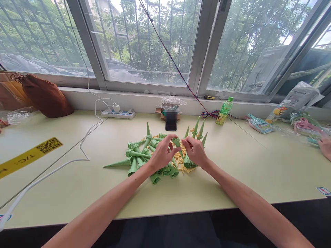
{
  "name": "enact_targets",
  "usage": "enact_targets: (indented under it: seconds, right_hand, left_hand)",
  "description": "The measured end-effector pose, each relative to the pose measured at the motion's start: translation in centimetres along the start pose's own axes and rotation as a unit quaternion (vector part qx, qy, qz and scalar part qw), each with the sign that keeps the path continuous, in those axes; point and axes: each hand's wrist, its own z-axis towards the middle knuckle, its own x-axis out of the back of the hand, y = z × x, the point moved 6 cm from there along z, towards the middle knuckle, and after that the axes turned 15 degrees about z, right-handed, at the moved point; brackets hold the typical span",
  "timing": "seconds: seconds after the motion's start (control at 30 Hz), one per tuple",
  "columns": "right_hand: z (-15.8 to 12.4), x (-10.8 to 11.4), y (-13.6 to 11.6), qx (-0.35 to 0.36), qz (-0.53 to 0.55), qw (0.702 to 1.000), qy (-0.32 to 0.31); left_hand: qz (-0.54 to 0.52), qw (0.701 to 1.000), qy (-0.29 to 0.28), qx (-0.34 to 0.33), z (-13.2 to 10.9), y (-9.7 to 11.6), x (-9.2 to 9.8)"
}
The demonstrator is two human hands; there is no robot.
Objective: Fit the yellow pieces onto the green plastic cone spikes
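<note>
My left hand pinches a green plant watering spike between thumb and fingers, its wide threaded end up and its tip pointing down. Close beside it, the fingers of my right hand are pressed together; whatever they hold is hidden. Left of and below my hands lies a heap of similar green spikes, several with threaded openings facing me. Small yellow plastic pieces are scattered on the table beneath both hands. Behind my right hand, several green spikes point upward, some with yellow pieces fitted on them.
A phone leans on a small box at the back. Behind stand a green-labelled bottle and a power strip with a white cable across the left. Packaged brushes lie right, near another person's hand. A brown pouch sits left.
</note>
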Motion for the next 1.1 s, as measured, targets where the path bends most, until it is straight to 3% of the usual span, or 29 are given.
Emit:
enact_targets:
  seconds: [0.2,0.47,0.6,0.73,0.93,1.1]
  right_hand:
    - [-0.1,-0.2,-0.1,-0.006,0.001,1.0,-0.006]
    - [-0.2,-0.5,-0.6,-0.011,0.038,0.999,-0.008]
    - [-0.2,-0.3,-0.7,-0.013,0.047,0.999,0.021]
    - [-0.3,0.4,-0.4,-0.016,0.047,0.997,0.057]
    - [-0.2,0.7,-0.7,0.009,0.027,0.998,0.059]
    - [-0.2,0.3,-1.4,0.049,0.024,0.998,0.035]
  left_hand:
    - [0.066,0.996,0.011,-0.056,0.0,0.1,0.0]
    - [0.133,0.978,0.069,-0.142,-0.3,0.6,0.3]
    - [0.075,0.992,0.059,-0.081,0.1,0.1,0.4]
    - [-0.025,1.0,0.008,-0.015,0.2,0.1,0.5]
    - [-0.209,0.97,-0.059,0.113,0.4,-0.5,0.1]
    - [-0.219,0.963,-0.076,0.139,0.5,-1.4,-0.4]
